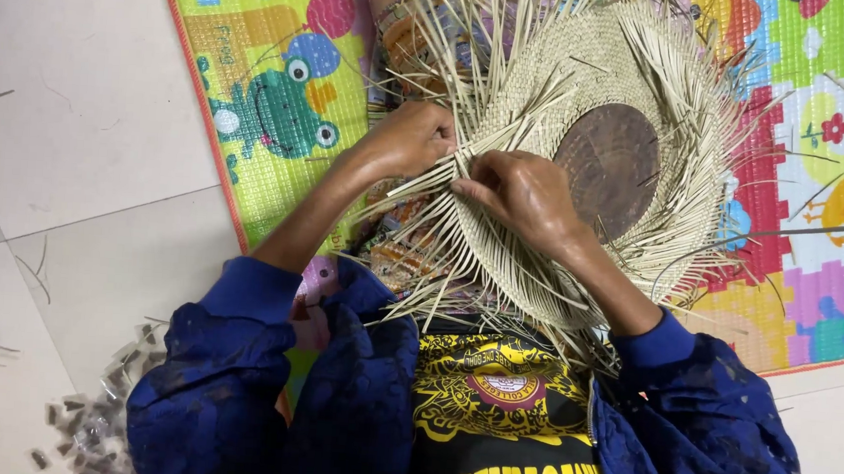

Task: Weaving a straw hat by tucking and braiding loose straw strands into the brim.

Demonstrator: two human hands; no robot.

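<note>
Straw hat [582, 169] — half-woven, loose strands fanning out — rests on the person's lap above a colourful play mat [273, 111], left hand [411, 137] and right hand [523, 189] both pinching strands at its brim.

A pale, smooth tiled floor [77, 138] with dark grout lines fills the left of the scene. Across the far and right side lies a bright woven play mat [270, 159] with cartoon animals and an orange edge. Small grey-brown cut scraps [99, 412] are scattered near left.
</note>
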